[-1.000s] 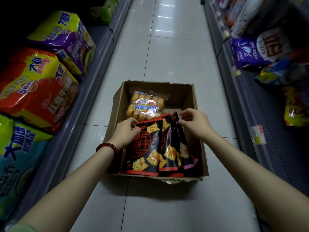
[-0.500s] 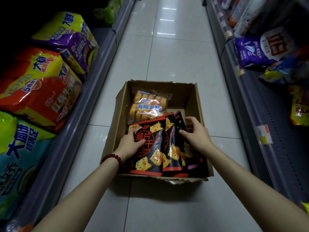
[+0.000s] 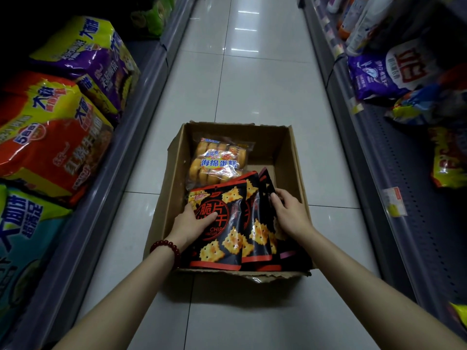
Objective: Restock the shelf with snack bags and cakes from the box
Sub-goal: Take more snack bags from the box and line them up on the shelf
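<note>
Two hands: both of yours reach down into the box, head view.
Box [image 3: 295, 157]: open cardboard, on the tiled aisle floor [image 3: 252, 92] at 6 o'clock of frame centre, between the two shelf runs.
Cracker bags [image 3: 227, 238]: several black-and-red bags standing fanned in the near half of the box, at 6 o'clock within it.
Left hand [image 3: 189, 224]: you grasp the front cracker bag at its left edge; thumb lies across the printed face, fingers go behind it out of sight.
Right hand [image 3: 290, 214]: curled fingers pinch the rearmost cracker bags at their right side, at 3 o'clock of the stack.
Cake pack [image 3: 218, 161]: clear wrap of yellow sponge cakes, leaning at 11 o'clock in the box, its lower edge hidden behind the cracker bags.
Bead bracelet [image 3: 165, 247]: dark red, on your left wrist.
Left shelf [image 3: 83, 223]: large noodle multipacks [image 3: 50, 137], at 9 o'clock.
Right shelf [image 3: 409, 198]: assorted bags, at 3 o'clock; price tag [image 3: 394, 202] on its edge.
</note>
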Demonstrator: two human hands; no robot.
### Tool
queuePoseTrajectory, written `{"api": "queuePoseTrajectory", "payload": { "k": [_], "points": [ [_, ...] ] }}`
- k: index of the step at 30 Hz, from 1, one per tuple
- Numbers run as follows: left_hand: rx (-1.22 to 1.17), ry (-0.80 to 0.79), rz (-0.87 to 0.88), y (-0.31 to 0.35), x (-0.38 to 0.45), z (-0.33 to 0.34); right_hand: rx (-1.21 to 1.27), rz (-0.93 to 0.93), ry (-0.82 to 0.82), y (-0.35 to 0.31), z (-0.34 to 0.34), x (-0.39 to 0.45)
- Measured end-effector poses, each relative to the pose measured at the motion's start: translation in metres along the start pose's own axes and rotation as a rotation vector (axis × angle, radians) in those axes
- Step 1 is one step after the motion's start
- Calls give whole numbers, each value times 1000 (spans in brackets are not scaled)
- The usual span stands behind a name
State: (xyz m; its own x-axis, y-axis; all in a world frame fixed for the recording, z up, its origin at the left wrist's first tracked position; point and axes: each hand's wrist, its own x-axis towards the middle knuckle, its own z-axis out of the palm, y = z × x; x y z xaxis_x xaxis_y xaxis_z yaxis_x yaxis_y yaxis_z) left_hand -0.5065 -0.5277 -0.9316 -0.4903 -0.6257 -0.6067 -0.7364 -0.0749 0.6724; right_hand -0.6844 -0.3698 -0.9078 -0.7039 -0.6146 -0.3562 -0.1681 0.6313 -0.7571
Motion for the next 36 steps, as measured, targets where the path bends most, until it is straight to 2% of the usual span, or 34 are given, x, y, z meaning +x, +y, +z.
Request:
{"api": "queuePoseTrajectory", "payload": {
  "k": [7,14,18,21,24,32,36],
  "points": [
    [20,29,23,3,-4,2,-26,-67,70,3,-1,-4],
    [-63,85,8,9,-9,-1,-7,-136,194,0,-2,-10],
    [-297,-12,-41,8,-7,-2,-3,-165,246,-7,-6,-13],
    [-405,-75,-79,9,-7,-3,13,-110,203,-7,-5,-13],
    [-443,-80,-89,8,-6,-4,-62,-57,185,-5,-5,-12],
    [-504,-229,-31,6,-11,-13,20,-109,368,-15,-13,-15],
    [-585,-138,21,18,-14,-24,157,-113,382,-32,-36,-14]
  ]
}}
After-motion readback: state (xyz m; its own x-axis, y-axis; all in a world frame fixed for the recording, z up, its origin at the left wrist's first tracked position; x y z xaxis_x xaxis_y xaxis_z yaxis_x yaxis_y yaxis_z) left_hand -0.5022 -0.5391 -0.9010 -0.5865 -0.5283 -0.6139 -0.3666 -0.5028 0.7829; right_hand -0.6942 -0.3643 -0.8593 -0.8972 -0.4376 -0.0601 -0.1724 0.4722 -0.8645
